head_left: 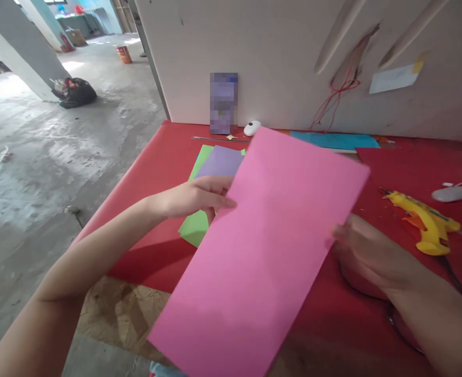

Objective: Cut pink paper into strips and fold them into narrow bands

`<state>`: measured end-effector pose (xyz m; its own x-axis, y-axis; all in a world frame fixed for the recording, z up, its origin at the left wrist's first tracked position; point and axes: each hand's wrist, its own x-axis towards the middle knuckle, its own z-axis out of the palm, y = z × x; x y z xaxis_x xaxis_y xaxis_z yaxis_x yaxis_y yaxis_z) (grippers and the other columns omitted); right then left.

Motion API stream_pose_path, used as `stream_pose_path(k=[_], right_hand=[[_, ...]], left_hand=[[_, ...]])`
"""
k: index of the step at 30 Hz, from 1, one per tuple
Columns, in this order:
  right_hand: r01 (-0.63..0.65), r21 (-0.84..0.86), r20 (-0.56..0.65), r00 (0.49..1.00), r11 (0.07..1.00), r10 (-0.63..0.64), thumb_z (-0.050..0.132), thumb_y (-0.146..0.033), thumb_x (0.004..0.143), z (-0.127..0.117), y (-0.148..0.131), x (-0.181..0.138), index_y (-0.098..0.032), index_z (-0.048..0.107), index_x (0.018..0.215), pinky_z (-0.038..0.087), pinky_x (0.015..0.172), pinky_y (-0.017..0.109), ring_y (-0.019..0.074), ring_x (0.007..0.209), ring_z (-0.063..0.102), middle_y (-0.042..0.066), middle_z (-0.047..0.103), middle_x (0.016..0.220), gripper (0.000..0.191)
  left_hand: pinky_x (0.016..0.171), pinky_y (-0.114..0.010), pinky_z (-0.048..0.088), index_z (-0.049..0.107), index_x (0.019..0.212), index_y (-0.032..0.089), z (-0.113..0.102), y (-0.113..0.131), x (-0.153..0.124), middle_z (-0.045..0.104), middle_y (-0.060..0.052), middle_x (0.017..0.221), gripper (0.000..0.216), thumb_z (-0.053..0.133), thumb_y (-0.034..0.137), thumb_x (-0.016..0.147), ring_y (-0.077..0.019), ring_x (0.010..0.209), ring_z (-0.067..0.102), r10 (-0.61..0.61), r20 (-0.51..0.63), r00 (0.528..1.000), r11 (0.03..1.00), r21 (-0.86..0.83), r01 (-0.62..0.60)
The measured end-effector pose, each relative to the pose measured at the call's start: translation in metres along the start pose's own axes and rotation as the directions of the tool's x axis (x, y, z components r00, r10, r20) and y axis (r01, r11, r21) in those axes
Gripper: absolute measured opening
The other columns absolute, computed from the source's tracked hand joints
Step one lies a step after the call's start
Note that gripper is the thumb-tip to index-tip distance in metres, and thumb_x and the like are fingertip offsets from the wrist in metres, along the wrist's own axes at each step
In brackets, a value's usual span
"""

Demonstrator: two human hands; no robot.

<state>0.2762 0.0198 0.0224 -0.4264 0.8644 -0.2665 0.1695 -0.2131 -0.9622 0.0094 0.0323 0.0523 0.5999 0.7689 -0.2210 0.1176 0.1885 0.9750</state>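
Note:
A large pink sheet of paper (270, 235) is held up at a slant over the red table. My left hand (209, 195) pinches its left edge, thumb on the front and the other fingers behind. On the right edge, my right hand (352, 243) grips it too, slightly blurred. Partly hidden behind the pink sheet lie a purple sheet (220, 161) and a green sheet (194, 228) on the table.
A yellow glue gun (425, 222) with a dark cord lies at the right. Blue paper (333, 140), a white mouse-like object (251, 127) and a blurred purple card (223, 103) are at the back by the wall. The red table (136, 178) ends at the left above a concrete floor.

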Motion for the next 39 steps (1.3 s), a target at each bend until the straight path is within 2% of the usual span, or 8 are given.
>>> stream_pose_path(k=[2,4,8,13,16,25,31,39], right_hand=[[0.058,0.076,-0.221,0.974,0.995,-0.04,0.071,-0.057,0.068,0.007,0.001,-0.001,-0.028,0.062,0.118,0.052,0.095,0.038,0.0253,0.115,0.059,0.006,0.061,0.126,0.058],[0.103,0.034,-0.318,0.944,0.994,-0.087,0.071,-0.052,0.071,0.012,0.005,-0.002,-0.029,0.059,0.123,0.049,0.099,0.038,0.0237,0.116,0.058,0.004,0.06,0.128,0.058],[0.117,-0.169,-0.355,0.919,0.979,-0.171,0.068,-0.058,0.07,0.018,0.012,-0.009,-0.028,0.058,0.123,0.048,0.102,0.041,0.0263,0.119,0.056,0.005,0.063,0.123,0.062],[0.108,-0.166,-0.362,0.918,0.98,-0.162,0.068,-0.058,0.069,0.023,0.009,-0.017,-0.03,0.063,0.112,0.05,0.101,0.043,0.0277,0.116,0.058,0.003,0.066,0.118,0.052],[0.125,-0.126,-0.374,0.913,0.984,-0.164,0.071,-0.054,0.068,0.026,0.006,-0.02,-0.031,0.059,0.115,0.05,0.102,0.042,0.0268,0.118,0.057,0.001,0.064,0.12,0.053],[0.085,-0.152,-0.432,0.891,0.985,-0.143,0.07,-0.048,0.068,0.029,0.005,-0.024,-0.031,0.062,0.111,0.05,0.101,0.043,0.0251,0.113,0.06,0.002,0.066,0.116,0.047],[0.043,-0.124,-0.423,0.902,0.991,-0.092,0.069,-0.047,0.069,0.027,0.008,-0.022,-0.032,0.069,0.098,0.052,0.097,0.04,0.0229,0.108,0.063,0.0,0.069,0.109,0.033],[0.025,-0.053,-0.405,0.913,0.998,-0.044,0.073,-0.059,0.063,0.027,0.005,-0.022,-0.03,0.067,0.102,0.052,0.096,0.044,0.0269,0.111,0.06,0.002,0.068,0.112,0.048]], left_hand=[[0.05,-0.018,0.044,0.063,0.082,0.015,0.009,0.007,0.006,0.064,0.001,0.072,0.008,0.061,0.022,0.078,-0.01,0.061,0.06,0.024,0.003,1.0,0.981,0.192,-0.024],[0.047,-0.018,0.039,0.064,0.076,0.015,0.018,0.011,0.012,0.058,0.002,0.064,0.014,0.062,0.028,0.08,-0.0076,0.056,0.053,0.147,-0.125,0.981,0.938,0.333,-0.098],[0.041,-0.019,0.031,0.067,0.068,0.015,0.03,0.014,0.021,0.055,0.002,0.056,0.023,0.066,0.035,0.079,-0.0059,0.047,0.044,0.381,-0.349,0.856,0.886,0.402,-0.231],[0.042,-0.018,0.035,0.069,0.069,0.017,0.036,0.016,0.017,0.06,0.001,0.059,0.022,0.063,0.034,0.082,-0.0073,0.05,0.048,0.471,-0.337,0.815,0.841,0.451,-0.299],[0.04,-0.019,0.03,0.065,0.062,0.015,0.038,0.018,0.013,0.052,0.003,0.052,0.028,0.06,0.032,0.084,-0.0059,0.047,0.041,0.524,-0.298,0.798,0.787,0.527,-0.32],[0.039,-0.018,0.022,0.05,0.056,0.015,0.04,0.023,0.009,0.031,0.007,0.05,0.032,0.056,0.018,0.087,-0.0034,0.046,0.025,0.569,-0.204,0.797,0.733,0.566,-0.379],[0.039,-0.02,0.025,0.052,0.056,0.015,0.04,0.021,0.012,0.036,0.005,0.051,0.033,0.056,0.025,0.088,-0.0045,0.047,0.03,0.518,-0.246,0.819,0.772,0.548,-0.324],[0.038,-0.021,0.025,0.057,0.057,0.017,0.042,0.019,0.014,0.042,0.003,0.05,0.036,0.056,0.036,0.087,-0.0062,0.045,0.035,0.455,-0.314,0.833,0.819,0.514,-0.255]])
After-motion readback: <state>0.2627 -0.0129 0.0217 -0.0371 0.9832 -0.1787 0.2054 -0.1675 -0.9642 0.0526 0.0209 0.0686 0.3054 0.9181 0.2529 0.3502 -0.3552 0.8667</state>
